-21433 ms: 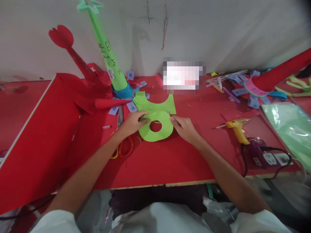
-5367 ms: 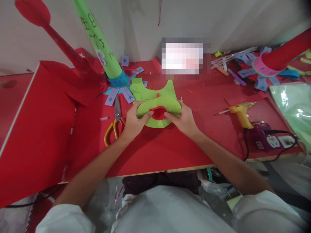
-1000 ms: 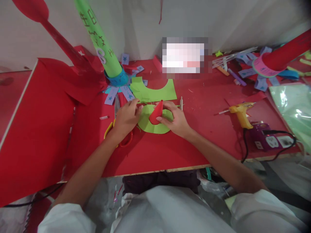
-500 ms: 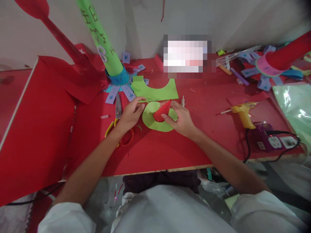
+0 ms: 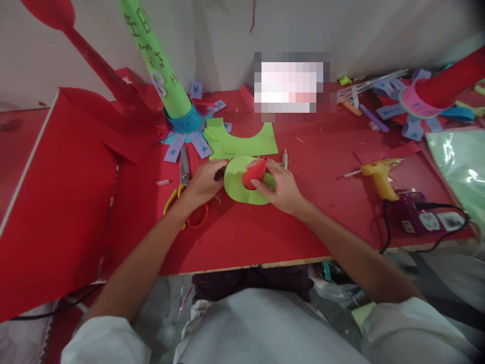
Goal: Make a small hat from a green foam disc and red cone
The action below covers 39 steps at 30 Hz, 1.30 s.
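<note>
A red paper cone [image 5: 253, 175] stands tilted to the right at the middle of a round green paper disc [image 5: 237, 190]. My right hand [image 5: 283, 187] is closed on the cone, thumb at its near side and fingers behind. At the disc's left edge, my left hand [image 5: 206, 181] has its fingers curled against the rim; the fingertips are partly hidden behind the paper. That left side of the disc is raised a little off the table. Just behind lies a green paper offcut [image 5: 242, 146] with a round cutout. Scissors [image 5: 184, 169] with yellow and red handles lie beside my left wrist.
A green lettered paper tube [image 5: 157, 65] stands at the back left, near a large red board [image 5: 56, 202]. On the right are a yellow glue gun [image 5: 381, 179], a purple power socket box [image 5: 420, 215] with a black cord, and a red tube [image 5: 454, 81] with a pink band.
The left side of the disc has lifted and tilted. My left hand's fingers have curled down to its rim. My right hand keeps hold of the cone, which has shifted slightly.
</note>
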Motion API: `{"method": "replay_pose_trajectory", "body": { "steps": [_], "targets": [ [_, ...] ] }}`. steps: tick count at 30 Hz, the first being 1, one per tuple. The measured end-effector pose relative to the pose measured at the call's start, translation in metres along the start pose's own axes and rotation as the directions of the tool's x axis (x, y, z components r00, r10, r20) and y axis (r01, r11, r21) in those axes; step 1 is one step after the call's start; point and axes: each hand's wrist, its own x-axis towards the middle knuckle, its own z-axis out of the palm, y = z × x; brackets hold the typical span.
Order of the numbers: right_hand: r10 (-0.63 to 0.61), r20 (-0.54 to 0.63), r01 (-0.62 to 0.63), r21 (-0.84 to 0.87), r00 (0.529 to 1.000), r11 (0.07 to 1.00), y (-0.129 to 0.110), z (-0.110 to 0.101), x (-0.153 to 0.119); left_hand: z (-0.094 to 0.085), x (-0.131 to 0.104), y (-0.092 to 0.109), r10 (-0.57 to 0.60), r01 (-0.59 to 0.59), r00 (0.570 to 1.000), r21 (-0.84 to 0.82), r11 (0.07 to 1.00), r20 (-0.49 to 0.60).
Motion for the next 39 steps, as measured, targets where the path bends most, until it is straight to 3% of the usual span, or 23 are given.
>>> {"method": "replay_pose_trajectory", "body": {
  "steps": [5, 9, 12, 17, 20, 24, 32, 39],
  "targets": [
    [-0.016, -0.036, 0.018, 0.045, 0.999, 0.999, -0.005, -0.001, 0.0, 0.002, -0.003, 0.012, -0.036, 0.037, 0.999, -0.033, 0.999, 0.035],
    [-0.054, -0.109, 0.068, 0.122, 0.993, 0.99, -0.007, 0.003, -0.003, 0.007, -0.005, 0.013, -0.11, 0.122, 0.992, -0.284, 0.951, 0.059],
    [-0.052, -0.182, 0.083, 0.17, 0.982, 0.982, -0.004, 0.008, -0.007, 0.018, -0.008, 0.014, -0.196, 0.18, 0.98, -0.549, 0.816, 0.03],
    [-0.046, -0.317, 0.141, 0.285, 0.947, 0.948, -0.005, 0.011, -0.007, 0.034, -0.01, 0.019, -0.274, 0.177, 0.96, -0.873, 0.454, 0.052],
    [-0.042, -0.344, 0.178, 0.374, 0.938, 0.91, -0.01, 0.011, -0.004, 0.035, -0.01, 0.022, -0.266, 0.202, 0.958, -0.907, 0.37, 0.105],
    [-0.017, -0.321, 0.158, 0.42, 0.947, 0.894, -0.014, 0.01, -0.003, 0.035, -0.012, 0.027, -0.256, 0.227, 0.957, -0.903, 0.364, 0.137],
    [0.003, -0.253, 0.069, 0.274, 0.967, 0.959, -0.015, 0.009, -0.008, 0.043, -0.015, 0.034, -0.352, 0.273, 0.922, -0.918, 0.289, 0.163],
    [-0.008, -0.231, 0.06, 0.217, 0.973, 0.974, -0.015, 0.008, -0.009, 0.049, -0.016, 0.041, -0.347, 0.342, 0.9, -0.92, 0.19, 0.263]
  ]
}}
